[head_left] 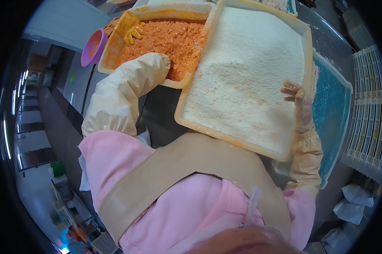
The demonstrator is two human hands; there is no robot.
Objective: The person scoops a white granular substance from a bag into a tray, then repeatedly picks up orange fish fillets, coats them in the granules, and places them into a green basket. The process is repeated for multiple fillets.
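My left hand (171, 66) reaches into an orange, wet, lumpy mixture (175, 38), possibly battered meat pieces, in a white plastic tub (167, 83). A cream sleeve cover hides most of that hand, and its fingers are out of sight. Beside the tub, a large cream plastic tray (229, 139) holds white crumb-like coating (248, 63) with a few orange-tinted patches. My right hand (300, 98), dusted with crumbs, is at the tray's right side. Its fingers are apart, bent towards the coating, with nothing held in them.
A yellow rubber glove (129, 27) hangs over the tub's back left corner; whether it is worn is unclear. A purple bowl (94, 47) stands left of the tub. On the right are a blue tray (332, 95) with crumbs and stacked white slatted racks (368, 127).
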